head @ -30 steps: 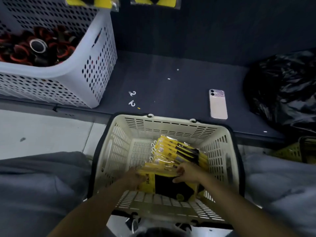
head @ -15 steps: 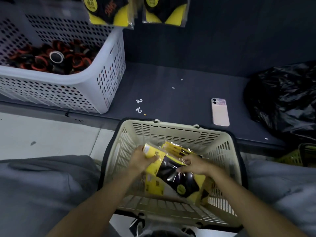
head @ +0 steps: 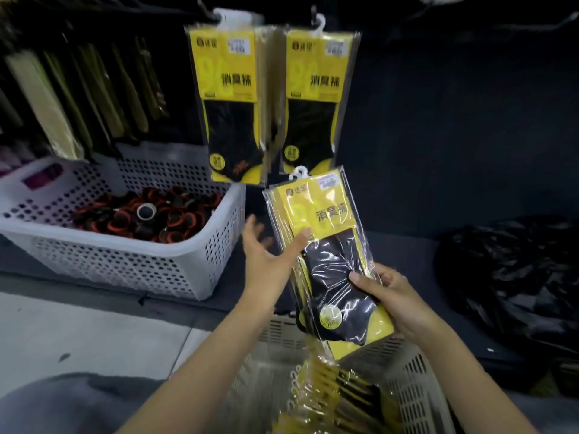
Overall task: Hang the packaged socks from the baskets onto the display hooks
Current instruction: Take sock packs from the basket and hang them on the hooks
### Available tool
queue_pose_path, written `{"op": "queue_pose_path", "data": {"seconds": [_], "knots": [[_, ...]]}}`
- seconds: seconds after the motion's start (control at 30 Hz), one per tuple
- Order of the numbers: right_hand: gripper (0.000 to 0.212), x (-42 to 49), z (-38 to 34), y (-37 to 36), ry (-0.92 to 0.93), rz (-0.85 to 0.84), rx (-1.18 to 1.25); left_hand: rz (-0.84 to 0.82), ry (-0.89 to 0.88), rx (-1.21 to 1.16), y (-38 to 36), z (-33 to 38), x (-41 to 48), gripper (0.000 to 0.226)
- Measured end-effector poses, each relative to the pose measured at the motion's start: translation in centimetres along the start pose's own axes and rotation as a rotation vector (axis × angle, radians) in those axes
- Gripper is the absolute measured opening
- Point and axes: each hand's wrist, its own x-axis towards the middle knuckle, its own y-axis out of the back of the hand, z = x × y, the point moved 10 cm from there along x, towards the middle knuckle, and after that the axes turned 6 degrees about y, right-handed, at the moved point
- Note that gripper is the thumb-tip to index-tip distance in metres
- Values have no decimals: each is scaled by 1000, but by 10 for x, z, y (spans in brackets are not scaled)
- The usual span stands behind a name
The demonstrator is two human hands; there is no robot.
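Note:
A stack of yellow-and-black sock packs with a white hanger at its top is held up in front of me, above the cream basket. My right hand grips the stack's lower right edge, thumb across the front. My left hand has its thumb on the stack's left side, with the fingers straight and spread behind it. More sock packs lie in the cream basket. Two bunches of the same packs hang on display hooks just above the held stack.
A white perforated basket with black-and-red rolled items stands on the dark shelf at left. A black plastic bag lies at right. Pale packs hang in rows at the upper left. Grey floor tiles lie at the lower left.
Both hands lifted the sock packs out of the cream basket and up toward the hanging packs. My view tilted upward, so the display hooks came into sight.

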Motion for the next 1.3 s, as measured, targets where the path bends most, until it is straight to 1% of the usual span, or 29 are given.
{"op": "queue_pose_path", "data": {"seconds": [0.03,0.07,0.1,0.13,0.2,0.27,0.37,0.47,0.57,0.63,0.73,0.83,0.87,0.97,1.07,1.1,1.2,1.3], "knots": [[30,3,-10,-3,18,3,17,-129,82,-108,-15,0,-1,85],[32,6,-19,-6,31,-2,24,-232,99,-148,-26,4,-2,72],[35,8,-27,-10,38,-10,20,-289,66,-146,-31,14,-1,59],[38,11,-35,-13,47,-19,-2,-303,19,-131,-30,27,2,51],[49,17,-58,-17,108,3,-86,-290,-48,-127,-23,47,11,44],[53,24,-94,-15,242,92,-133,-287,-79,-151,-19,63,20,40],[45,33,-148,-16,436,206,-119,-274,-141,-176,-13,79,28,41],[43,43,-179,-32,522,203,-119,-263,-183,-206,-6,87,31,39],[44,55,-187,-50,528,182,-138,-217,-183,-260,4,88,35,43],[37,62,-188,-58,528,169,-122,-139,-202,-279,16,90,38,48],[33,70,-189,-66,517,148,-92,-65,-257,-240,30,100,40,52],[31,73,-189,-68,492,132,-45,-5,-291,-207,40,105,40,46],[28,74,-189,-66,483,136,-22,28,-289,-193,45,104,42,48],[19,75,-196,-47,496,238,-33,115,-275,-187,60,102,44,48],[16,77,-217,-28,553,334,-43,162,-323,-211,74,114,47,44],[15,79,-225,-25,570,345,-54,176,-347,-200,79,119,47,48],[11,88,-246,-26,614,350,-94,230,-421,-147,93,131,49,66],[8,102,-258,-35,643,346,-188,254,-445,-137,104,137,50,71]]}}
